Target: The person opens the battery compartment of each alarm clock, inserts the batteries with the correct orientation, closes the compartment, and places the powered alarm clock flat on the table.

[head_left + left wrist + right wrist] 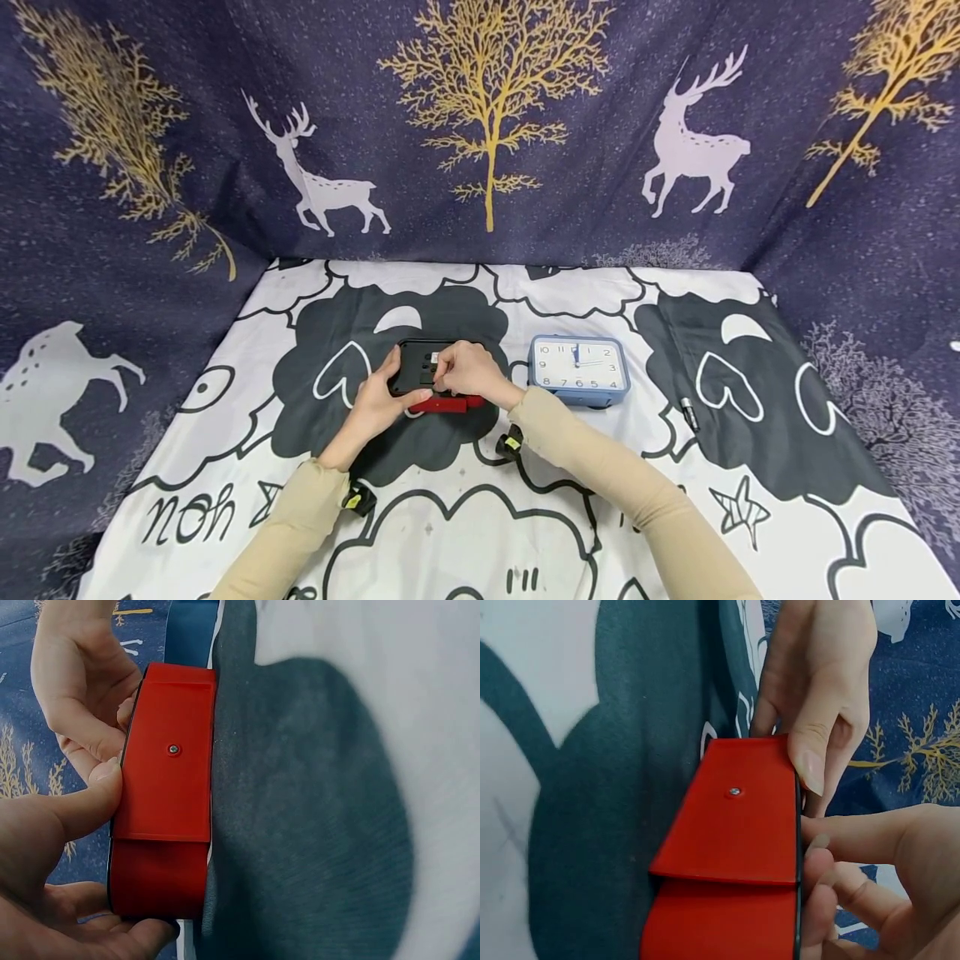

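Observation:
A red desk clock (438,405) lies with its black back (412,367) up on the dark printed patch of the cloth. My left hand (377,397) grips its left end, thumb along the near edge and fingers around the end. The left wrist view shows the clock's red side with a small screw (174,749) in it. My right hand (468,371) bends over the middle of the back, thumb and forefinger pinched together there. What those fingertips pinch is hidden in both wrist views. Beside a white label, small dark knobs show on the back.
A blue clock (579,363) with a white face stands to the right of my right hand. Farther right lies a small black-and-silver battery (689,414). A dark curtain with deer and trees (491,125) hangs behind the cloth-covered table (442,542).

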Tool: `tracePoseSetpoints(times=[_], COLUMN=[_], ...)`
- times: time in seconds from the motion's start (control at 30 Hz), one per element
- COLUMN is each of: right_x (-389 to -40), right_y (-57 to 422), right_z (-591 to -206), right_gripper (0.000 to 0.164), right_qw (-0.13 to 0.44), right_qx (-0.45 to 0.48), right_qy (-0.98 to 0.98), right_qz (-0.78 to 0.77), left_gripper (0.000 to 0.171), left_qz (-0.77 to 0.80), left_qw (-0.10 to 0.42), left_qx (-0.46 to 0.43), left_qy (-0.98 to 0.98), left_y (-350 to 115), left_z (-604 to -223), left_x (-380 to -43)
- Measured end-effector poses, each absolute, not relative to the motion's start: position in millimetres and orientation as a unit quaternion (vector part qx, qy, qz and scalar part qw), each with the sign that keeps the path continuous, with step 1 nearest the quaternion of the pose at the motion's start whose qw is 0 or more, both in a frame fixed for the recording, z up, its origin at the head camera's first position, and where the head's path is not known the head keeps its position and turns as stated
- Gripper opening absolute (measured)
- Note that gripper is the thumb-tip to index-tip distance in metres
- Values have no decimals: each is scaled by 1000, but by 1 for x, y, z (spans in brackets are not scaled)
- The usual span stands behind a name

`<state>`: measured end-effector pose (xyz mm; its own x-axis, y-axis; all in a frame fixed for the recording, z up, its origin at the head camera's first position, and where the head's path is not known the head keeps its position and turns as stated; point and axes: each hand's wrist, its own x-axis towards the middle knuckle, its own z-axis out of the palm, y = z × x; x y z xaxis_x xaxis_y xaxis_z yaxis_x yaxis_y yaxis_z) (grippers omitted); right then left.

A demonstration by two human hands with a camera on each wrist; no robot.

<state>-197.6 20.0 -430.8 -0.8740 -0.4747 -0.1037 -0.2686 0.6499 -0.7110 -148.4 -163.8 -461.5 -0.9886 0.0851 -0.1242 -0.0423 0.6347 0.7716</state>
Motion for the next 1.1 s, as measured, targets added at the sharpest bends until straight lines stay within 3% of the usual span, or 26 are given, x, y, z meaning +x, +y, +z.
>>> tracePoseSetpoints(times=[0.37, 1.1], right_x=[-205, -207], right_y=[13, 22], right_z=[-421, -428], right_gripper=[49, 41], right_qw=[159, 167], right_qx=[-153, -149], right_qy=[925, 917], right_qz=[-308, -331], left_gripper=[95, 95], left_qz=[423, 415], left_qw=[76, 70], left_qx=[14, 23], left_qy=[903, 907], left_y=[-164, -164], left_z=[-458, -462], left_x=[-148, -149])
